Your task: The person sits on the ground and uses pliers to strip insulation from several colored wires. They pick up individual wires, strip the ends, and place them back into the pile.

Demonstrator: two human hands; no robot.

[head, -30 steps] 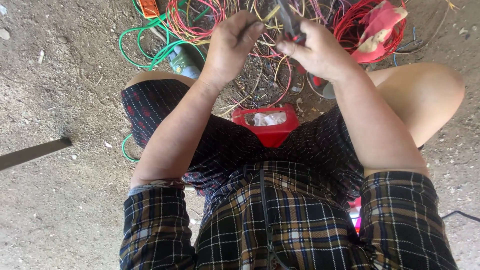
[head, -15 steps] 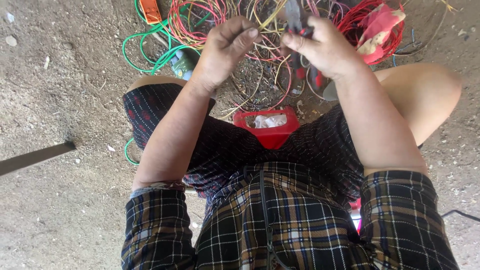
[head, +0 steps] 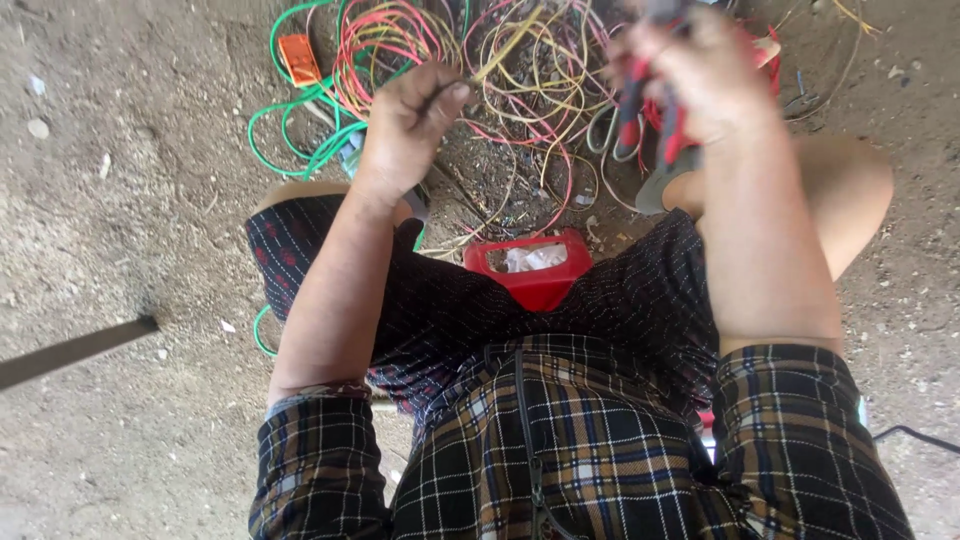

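Observation:
My left hand pinches a thin dark wire that leads up to a yellow wire in the tangle of coloured wires on the ground ahead. My right hand, blurred, grips red-handled pliers with the handles pointing down. The two hands are held apart above the wire pile. I am squatting, with both knees spread at either side.
A red open box with white scraps sits between my knees. Green cable loops and an orange block lie to the left. A dark flat bar lies on the dirt at left. A black cord is at right.
My hands were close together over the wires. They have drawn apart, the right hand moving right with the pliers and the left still on the wire.

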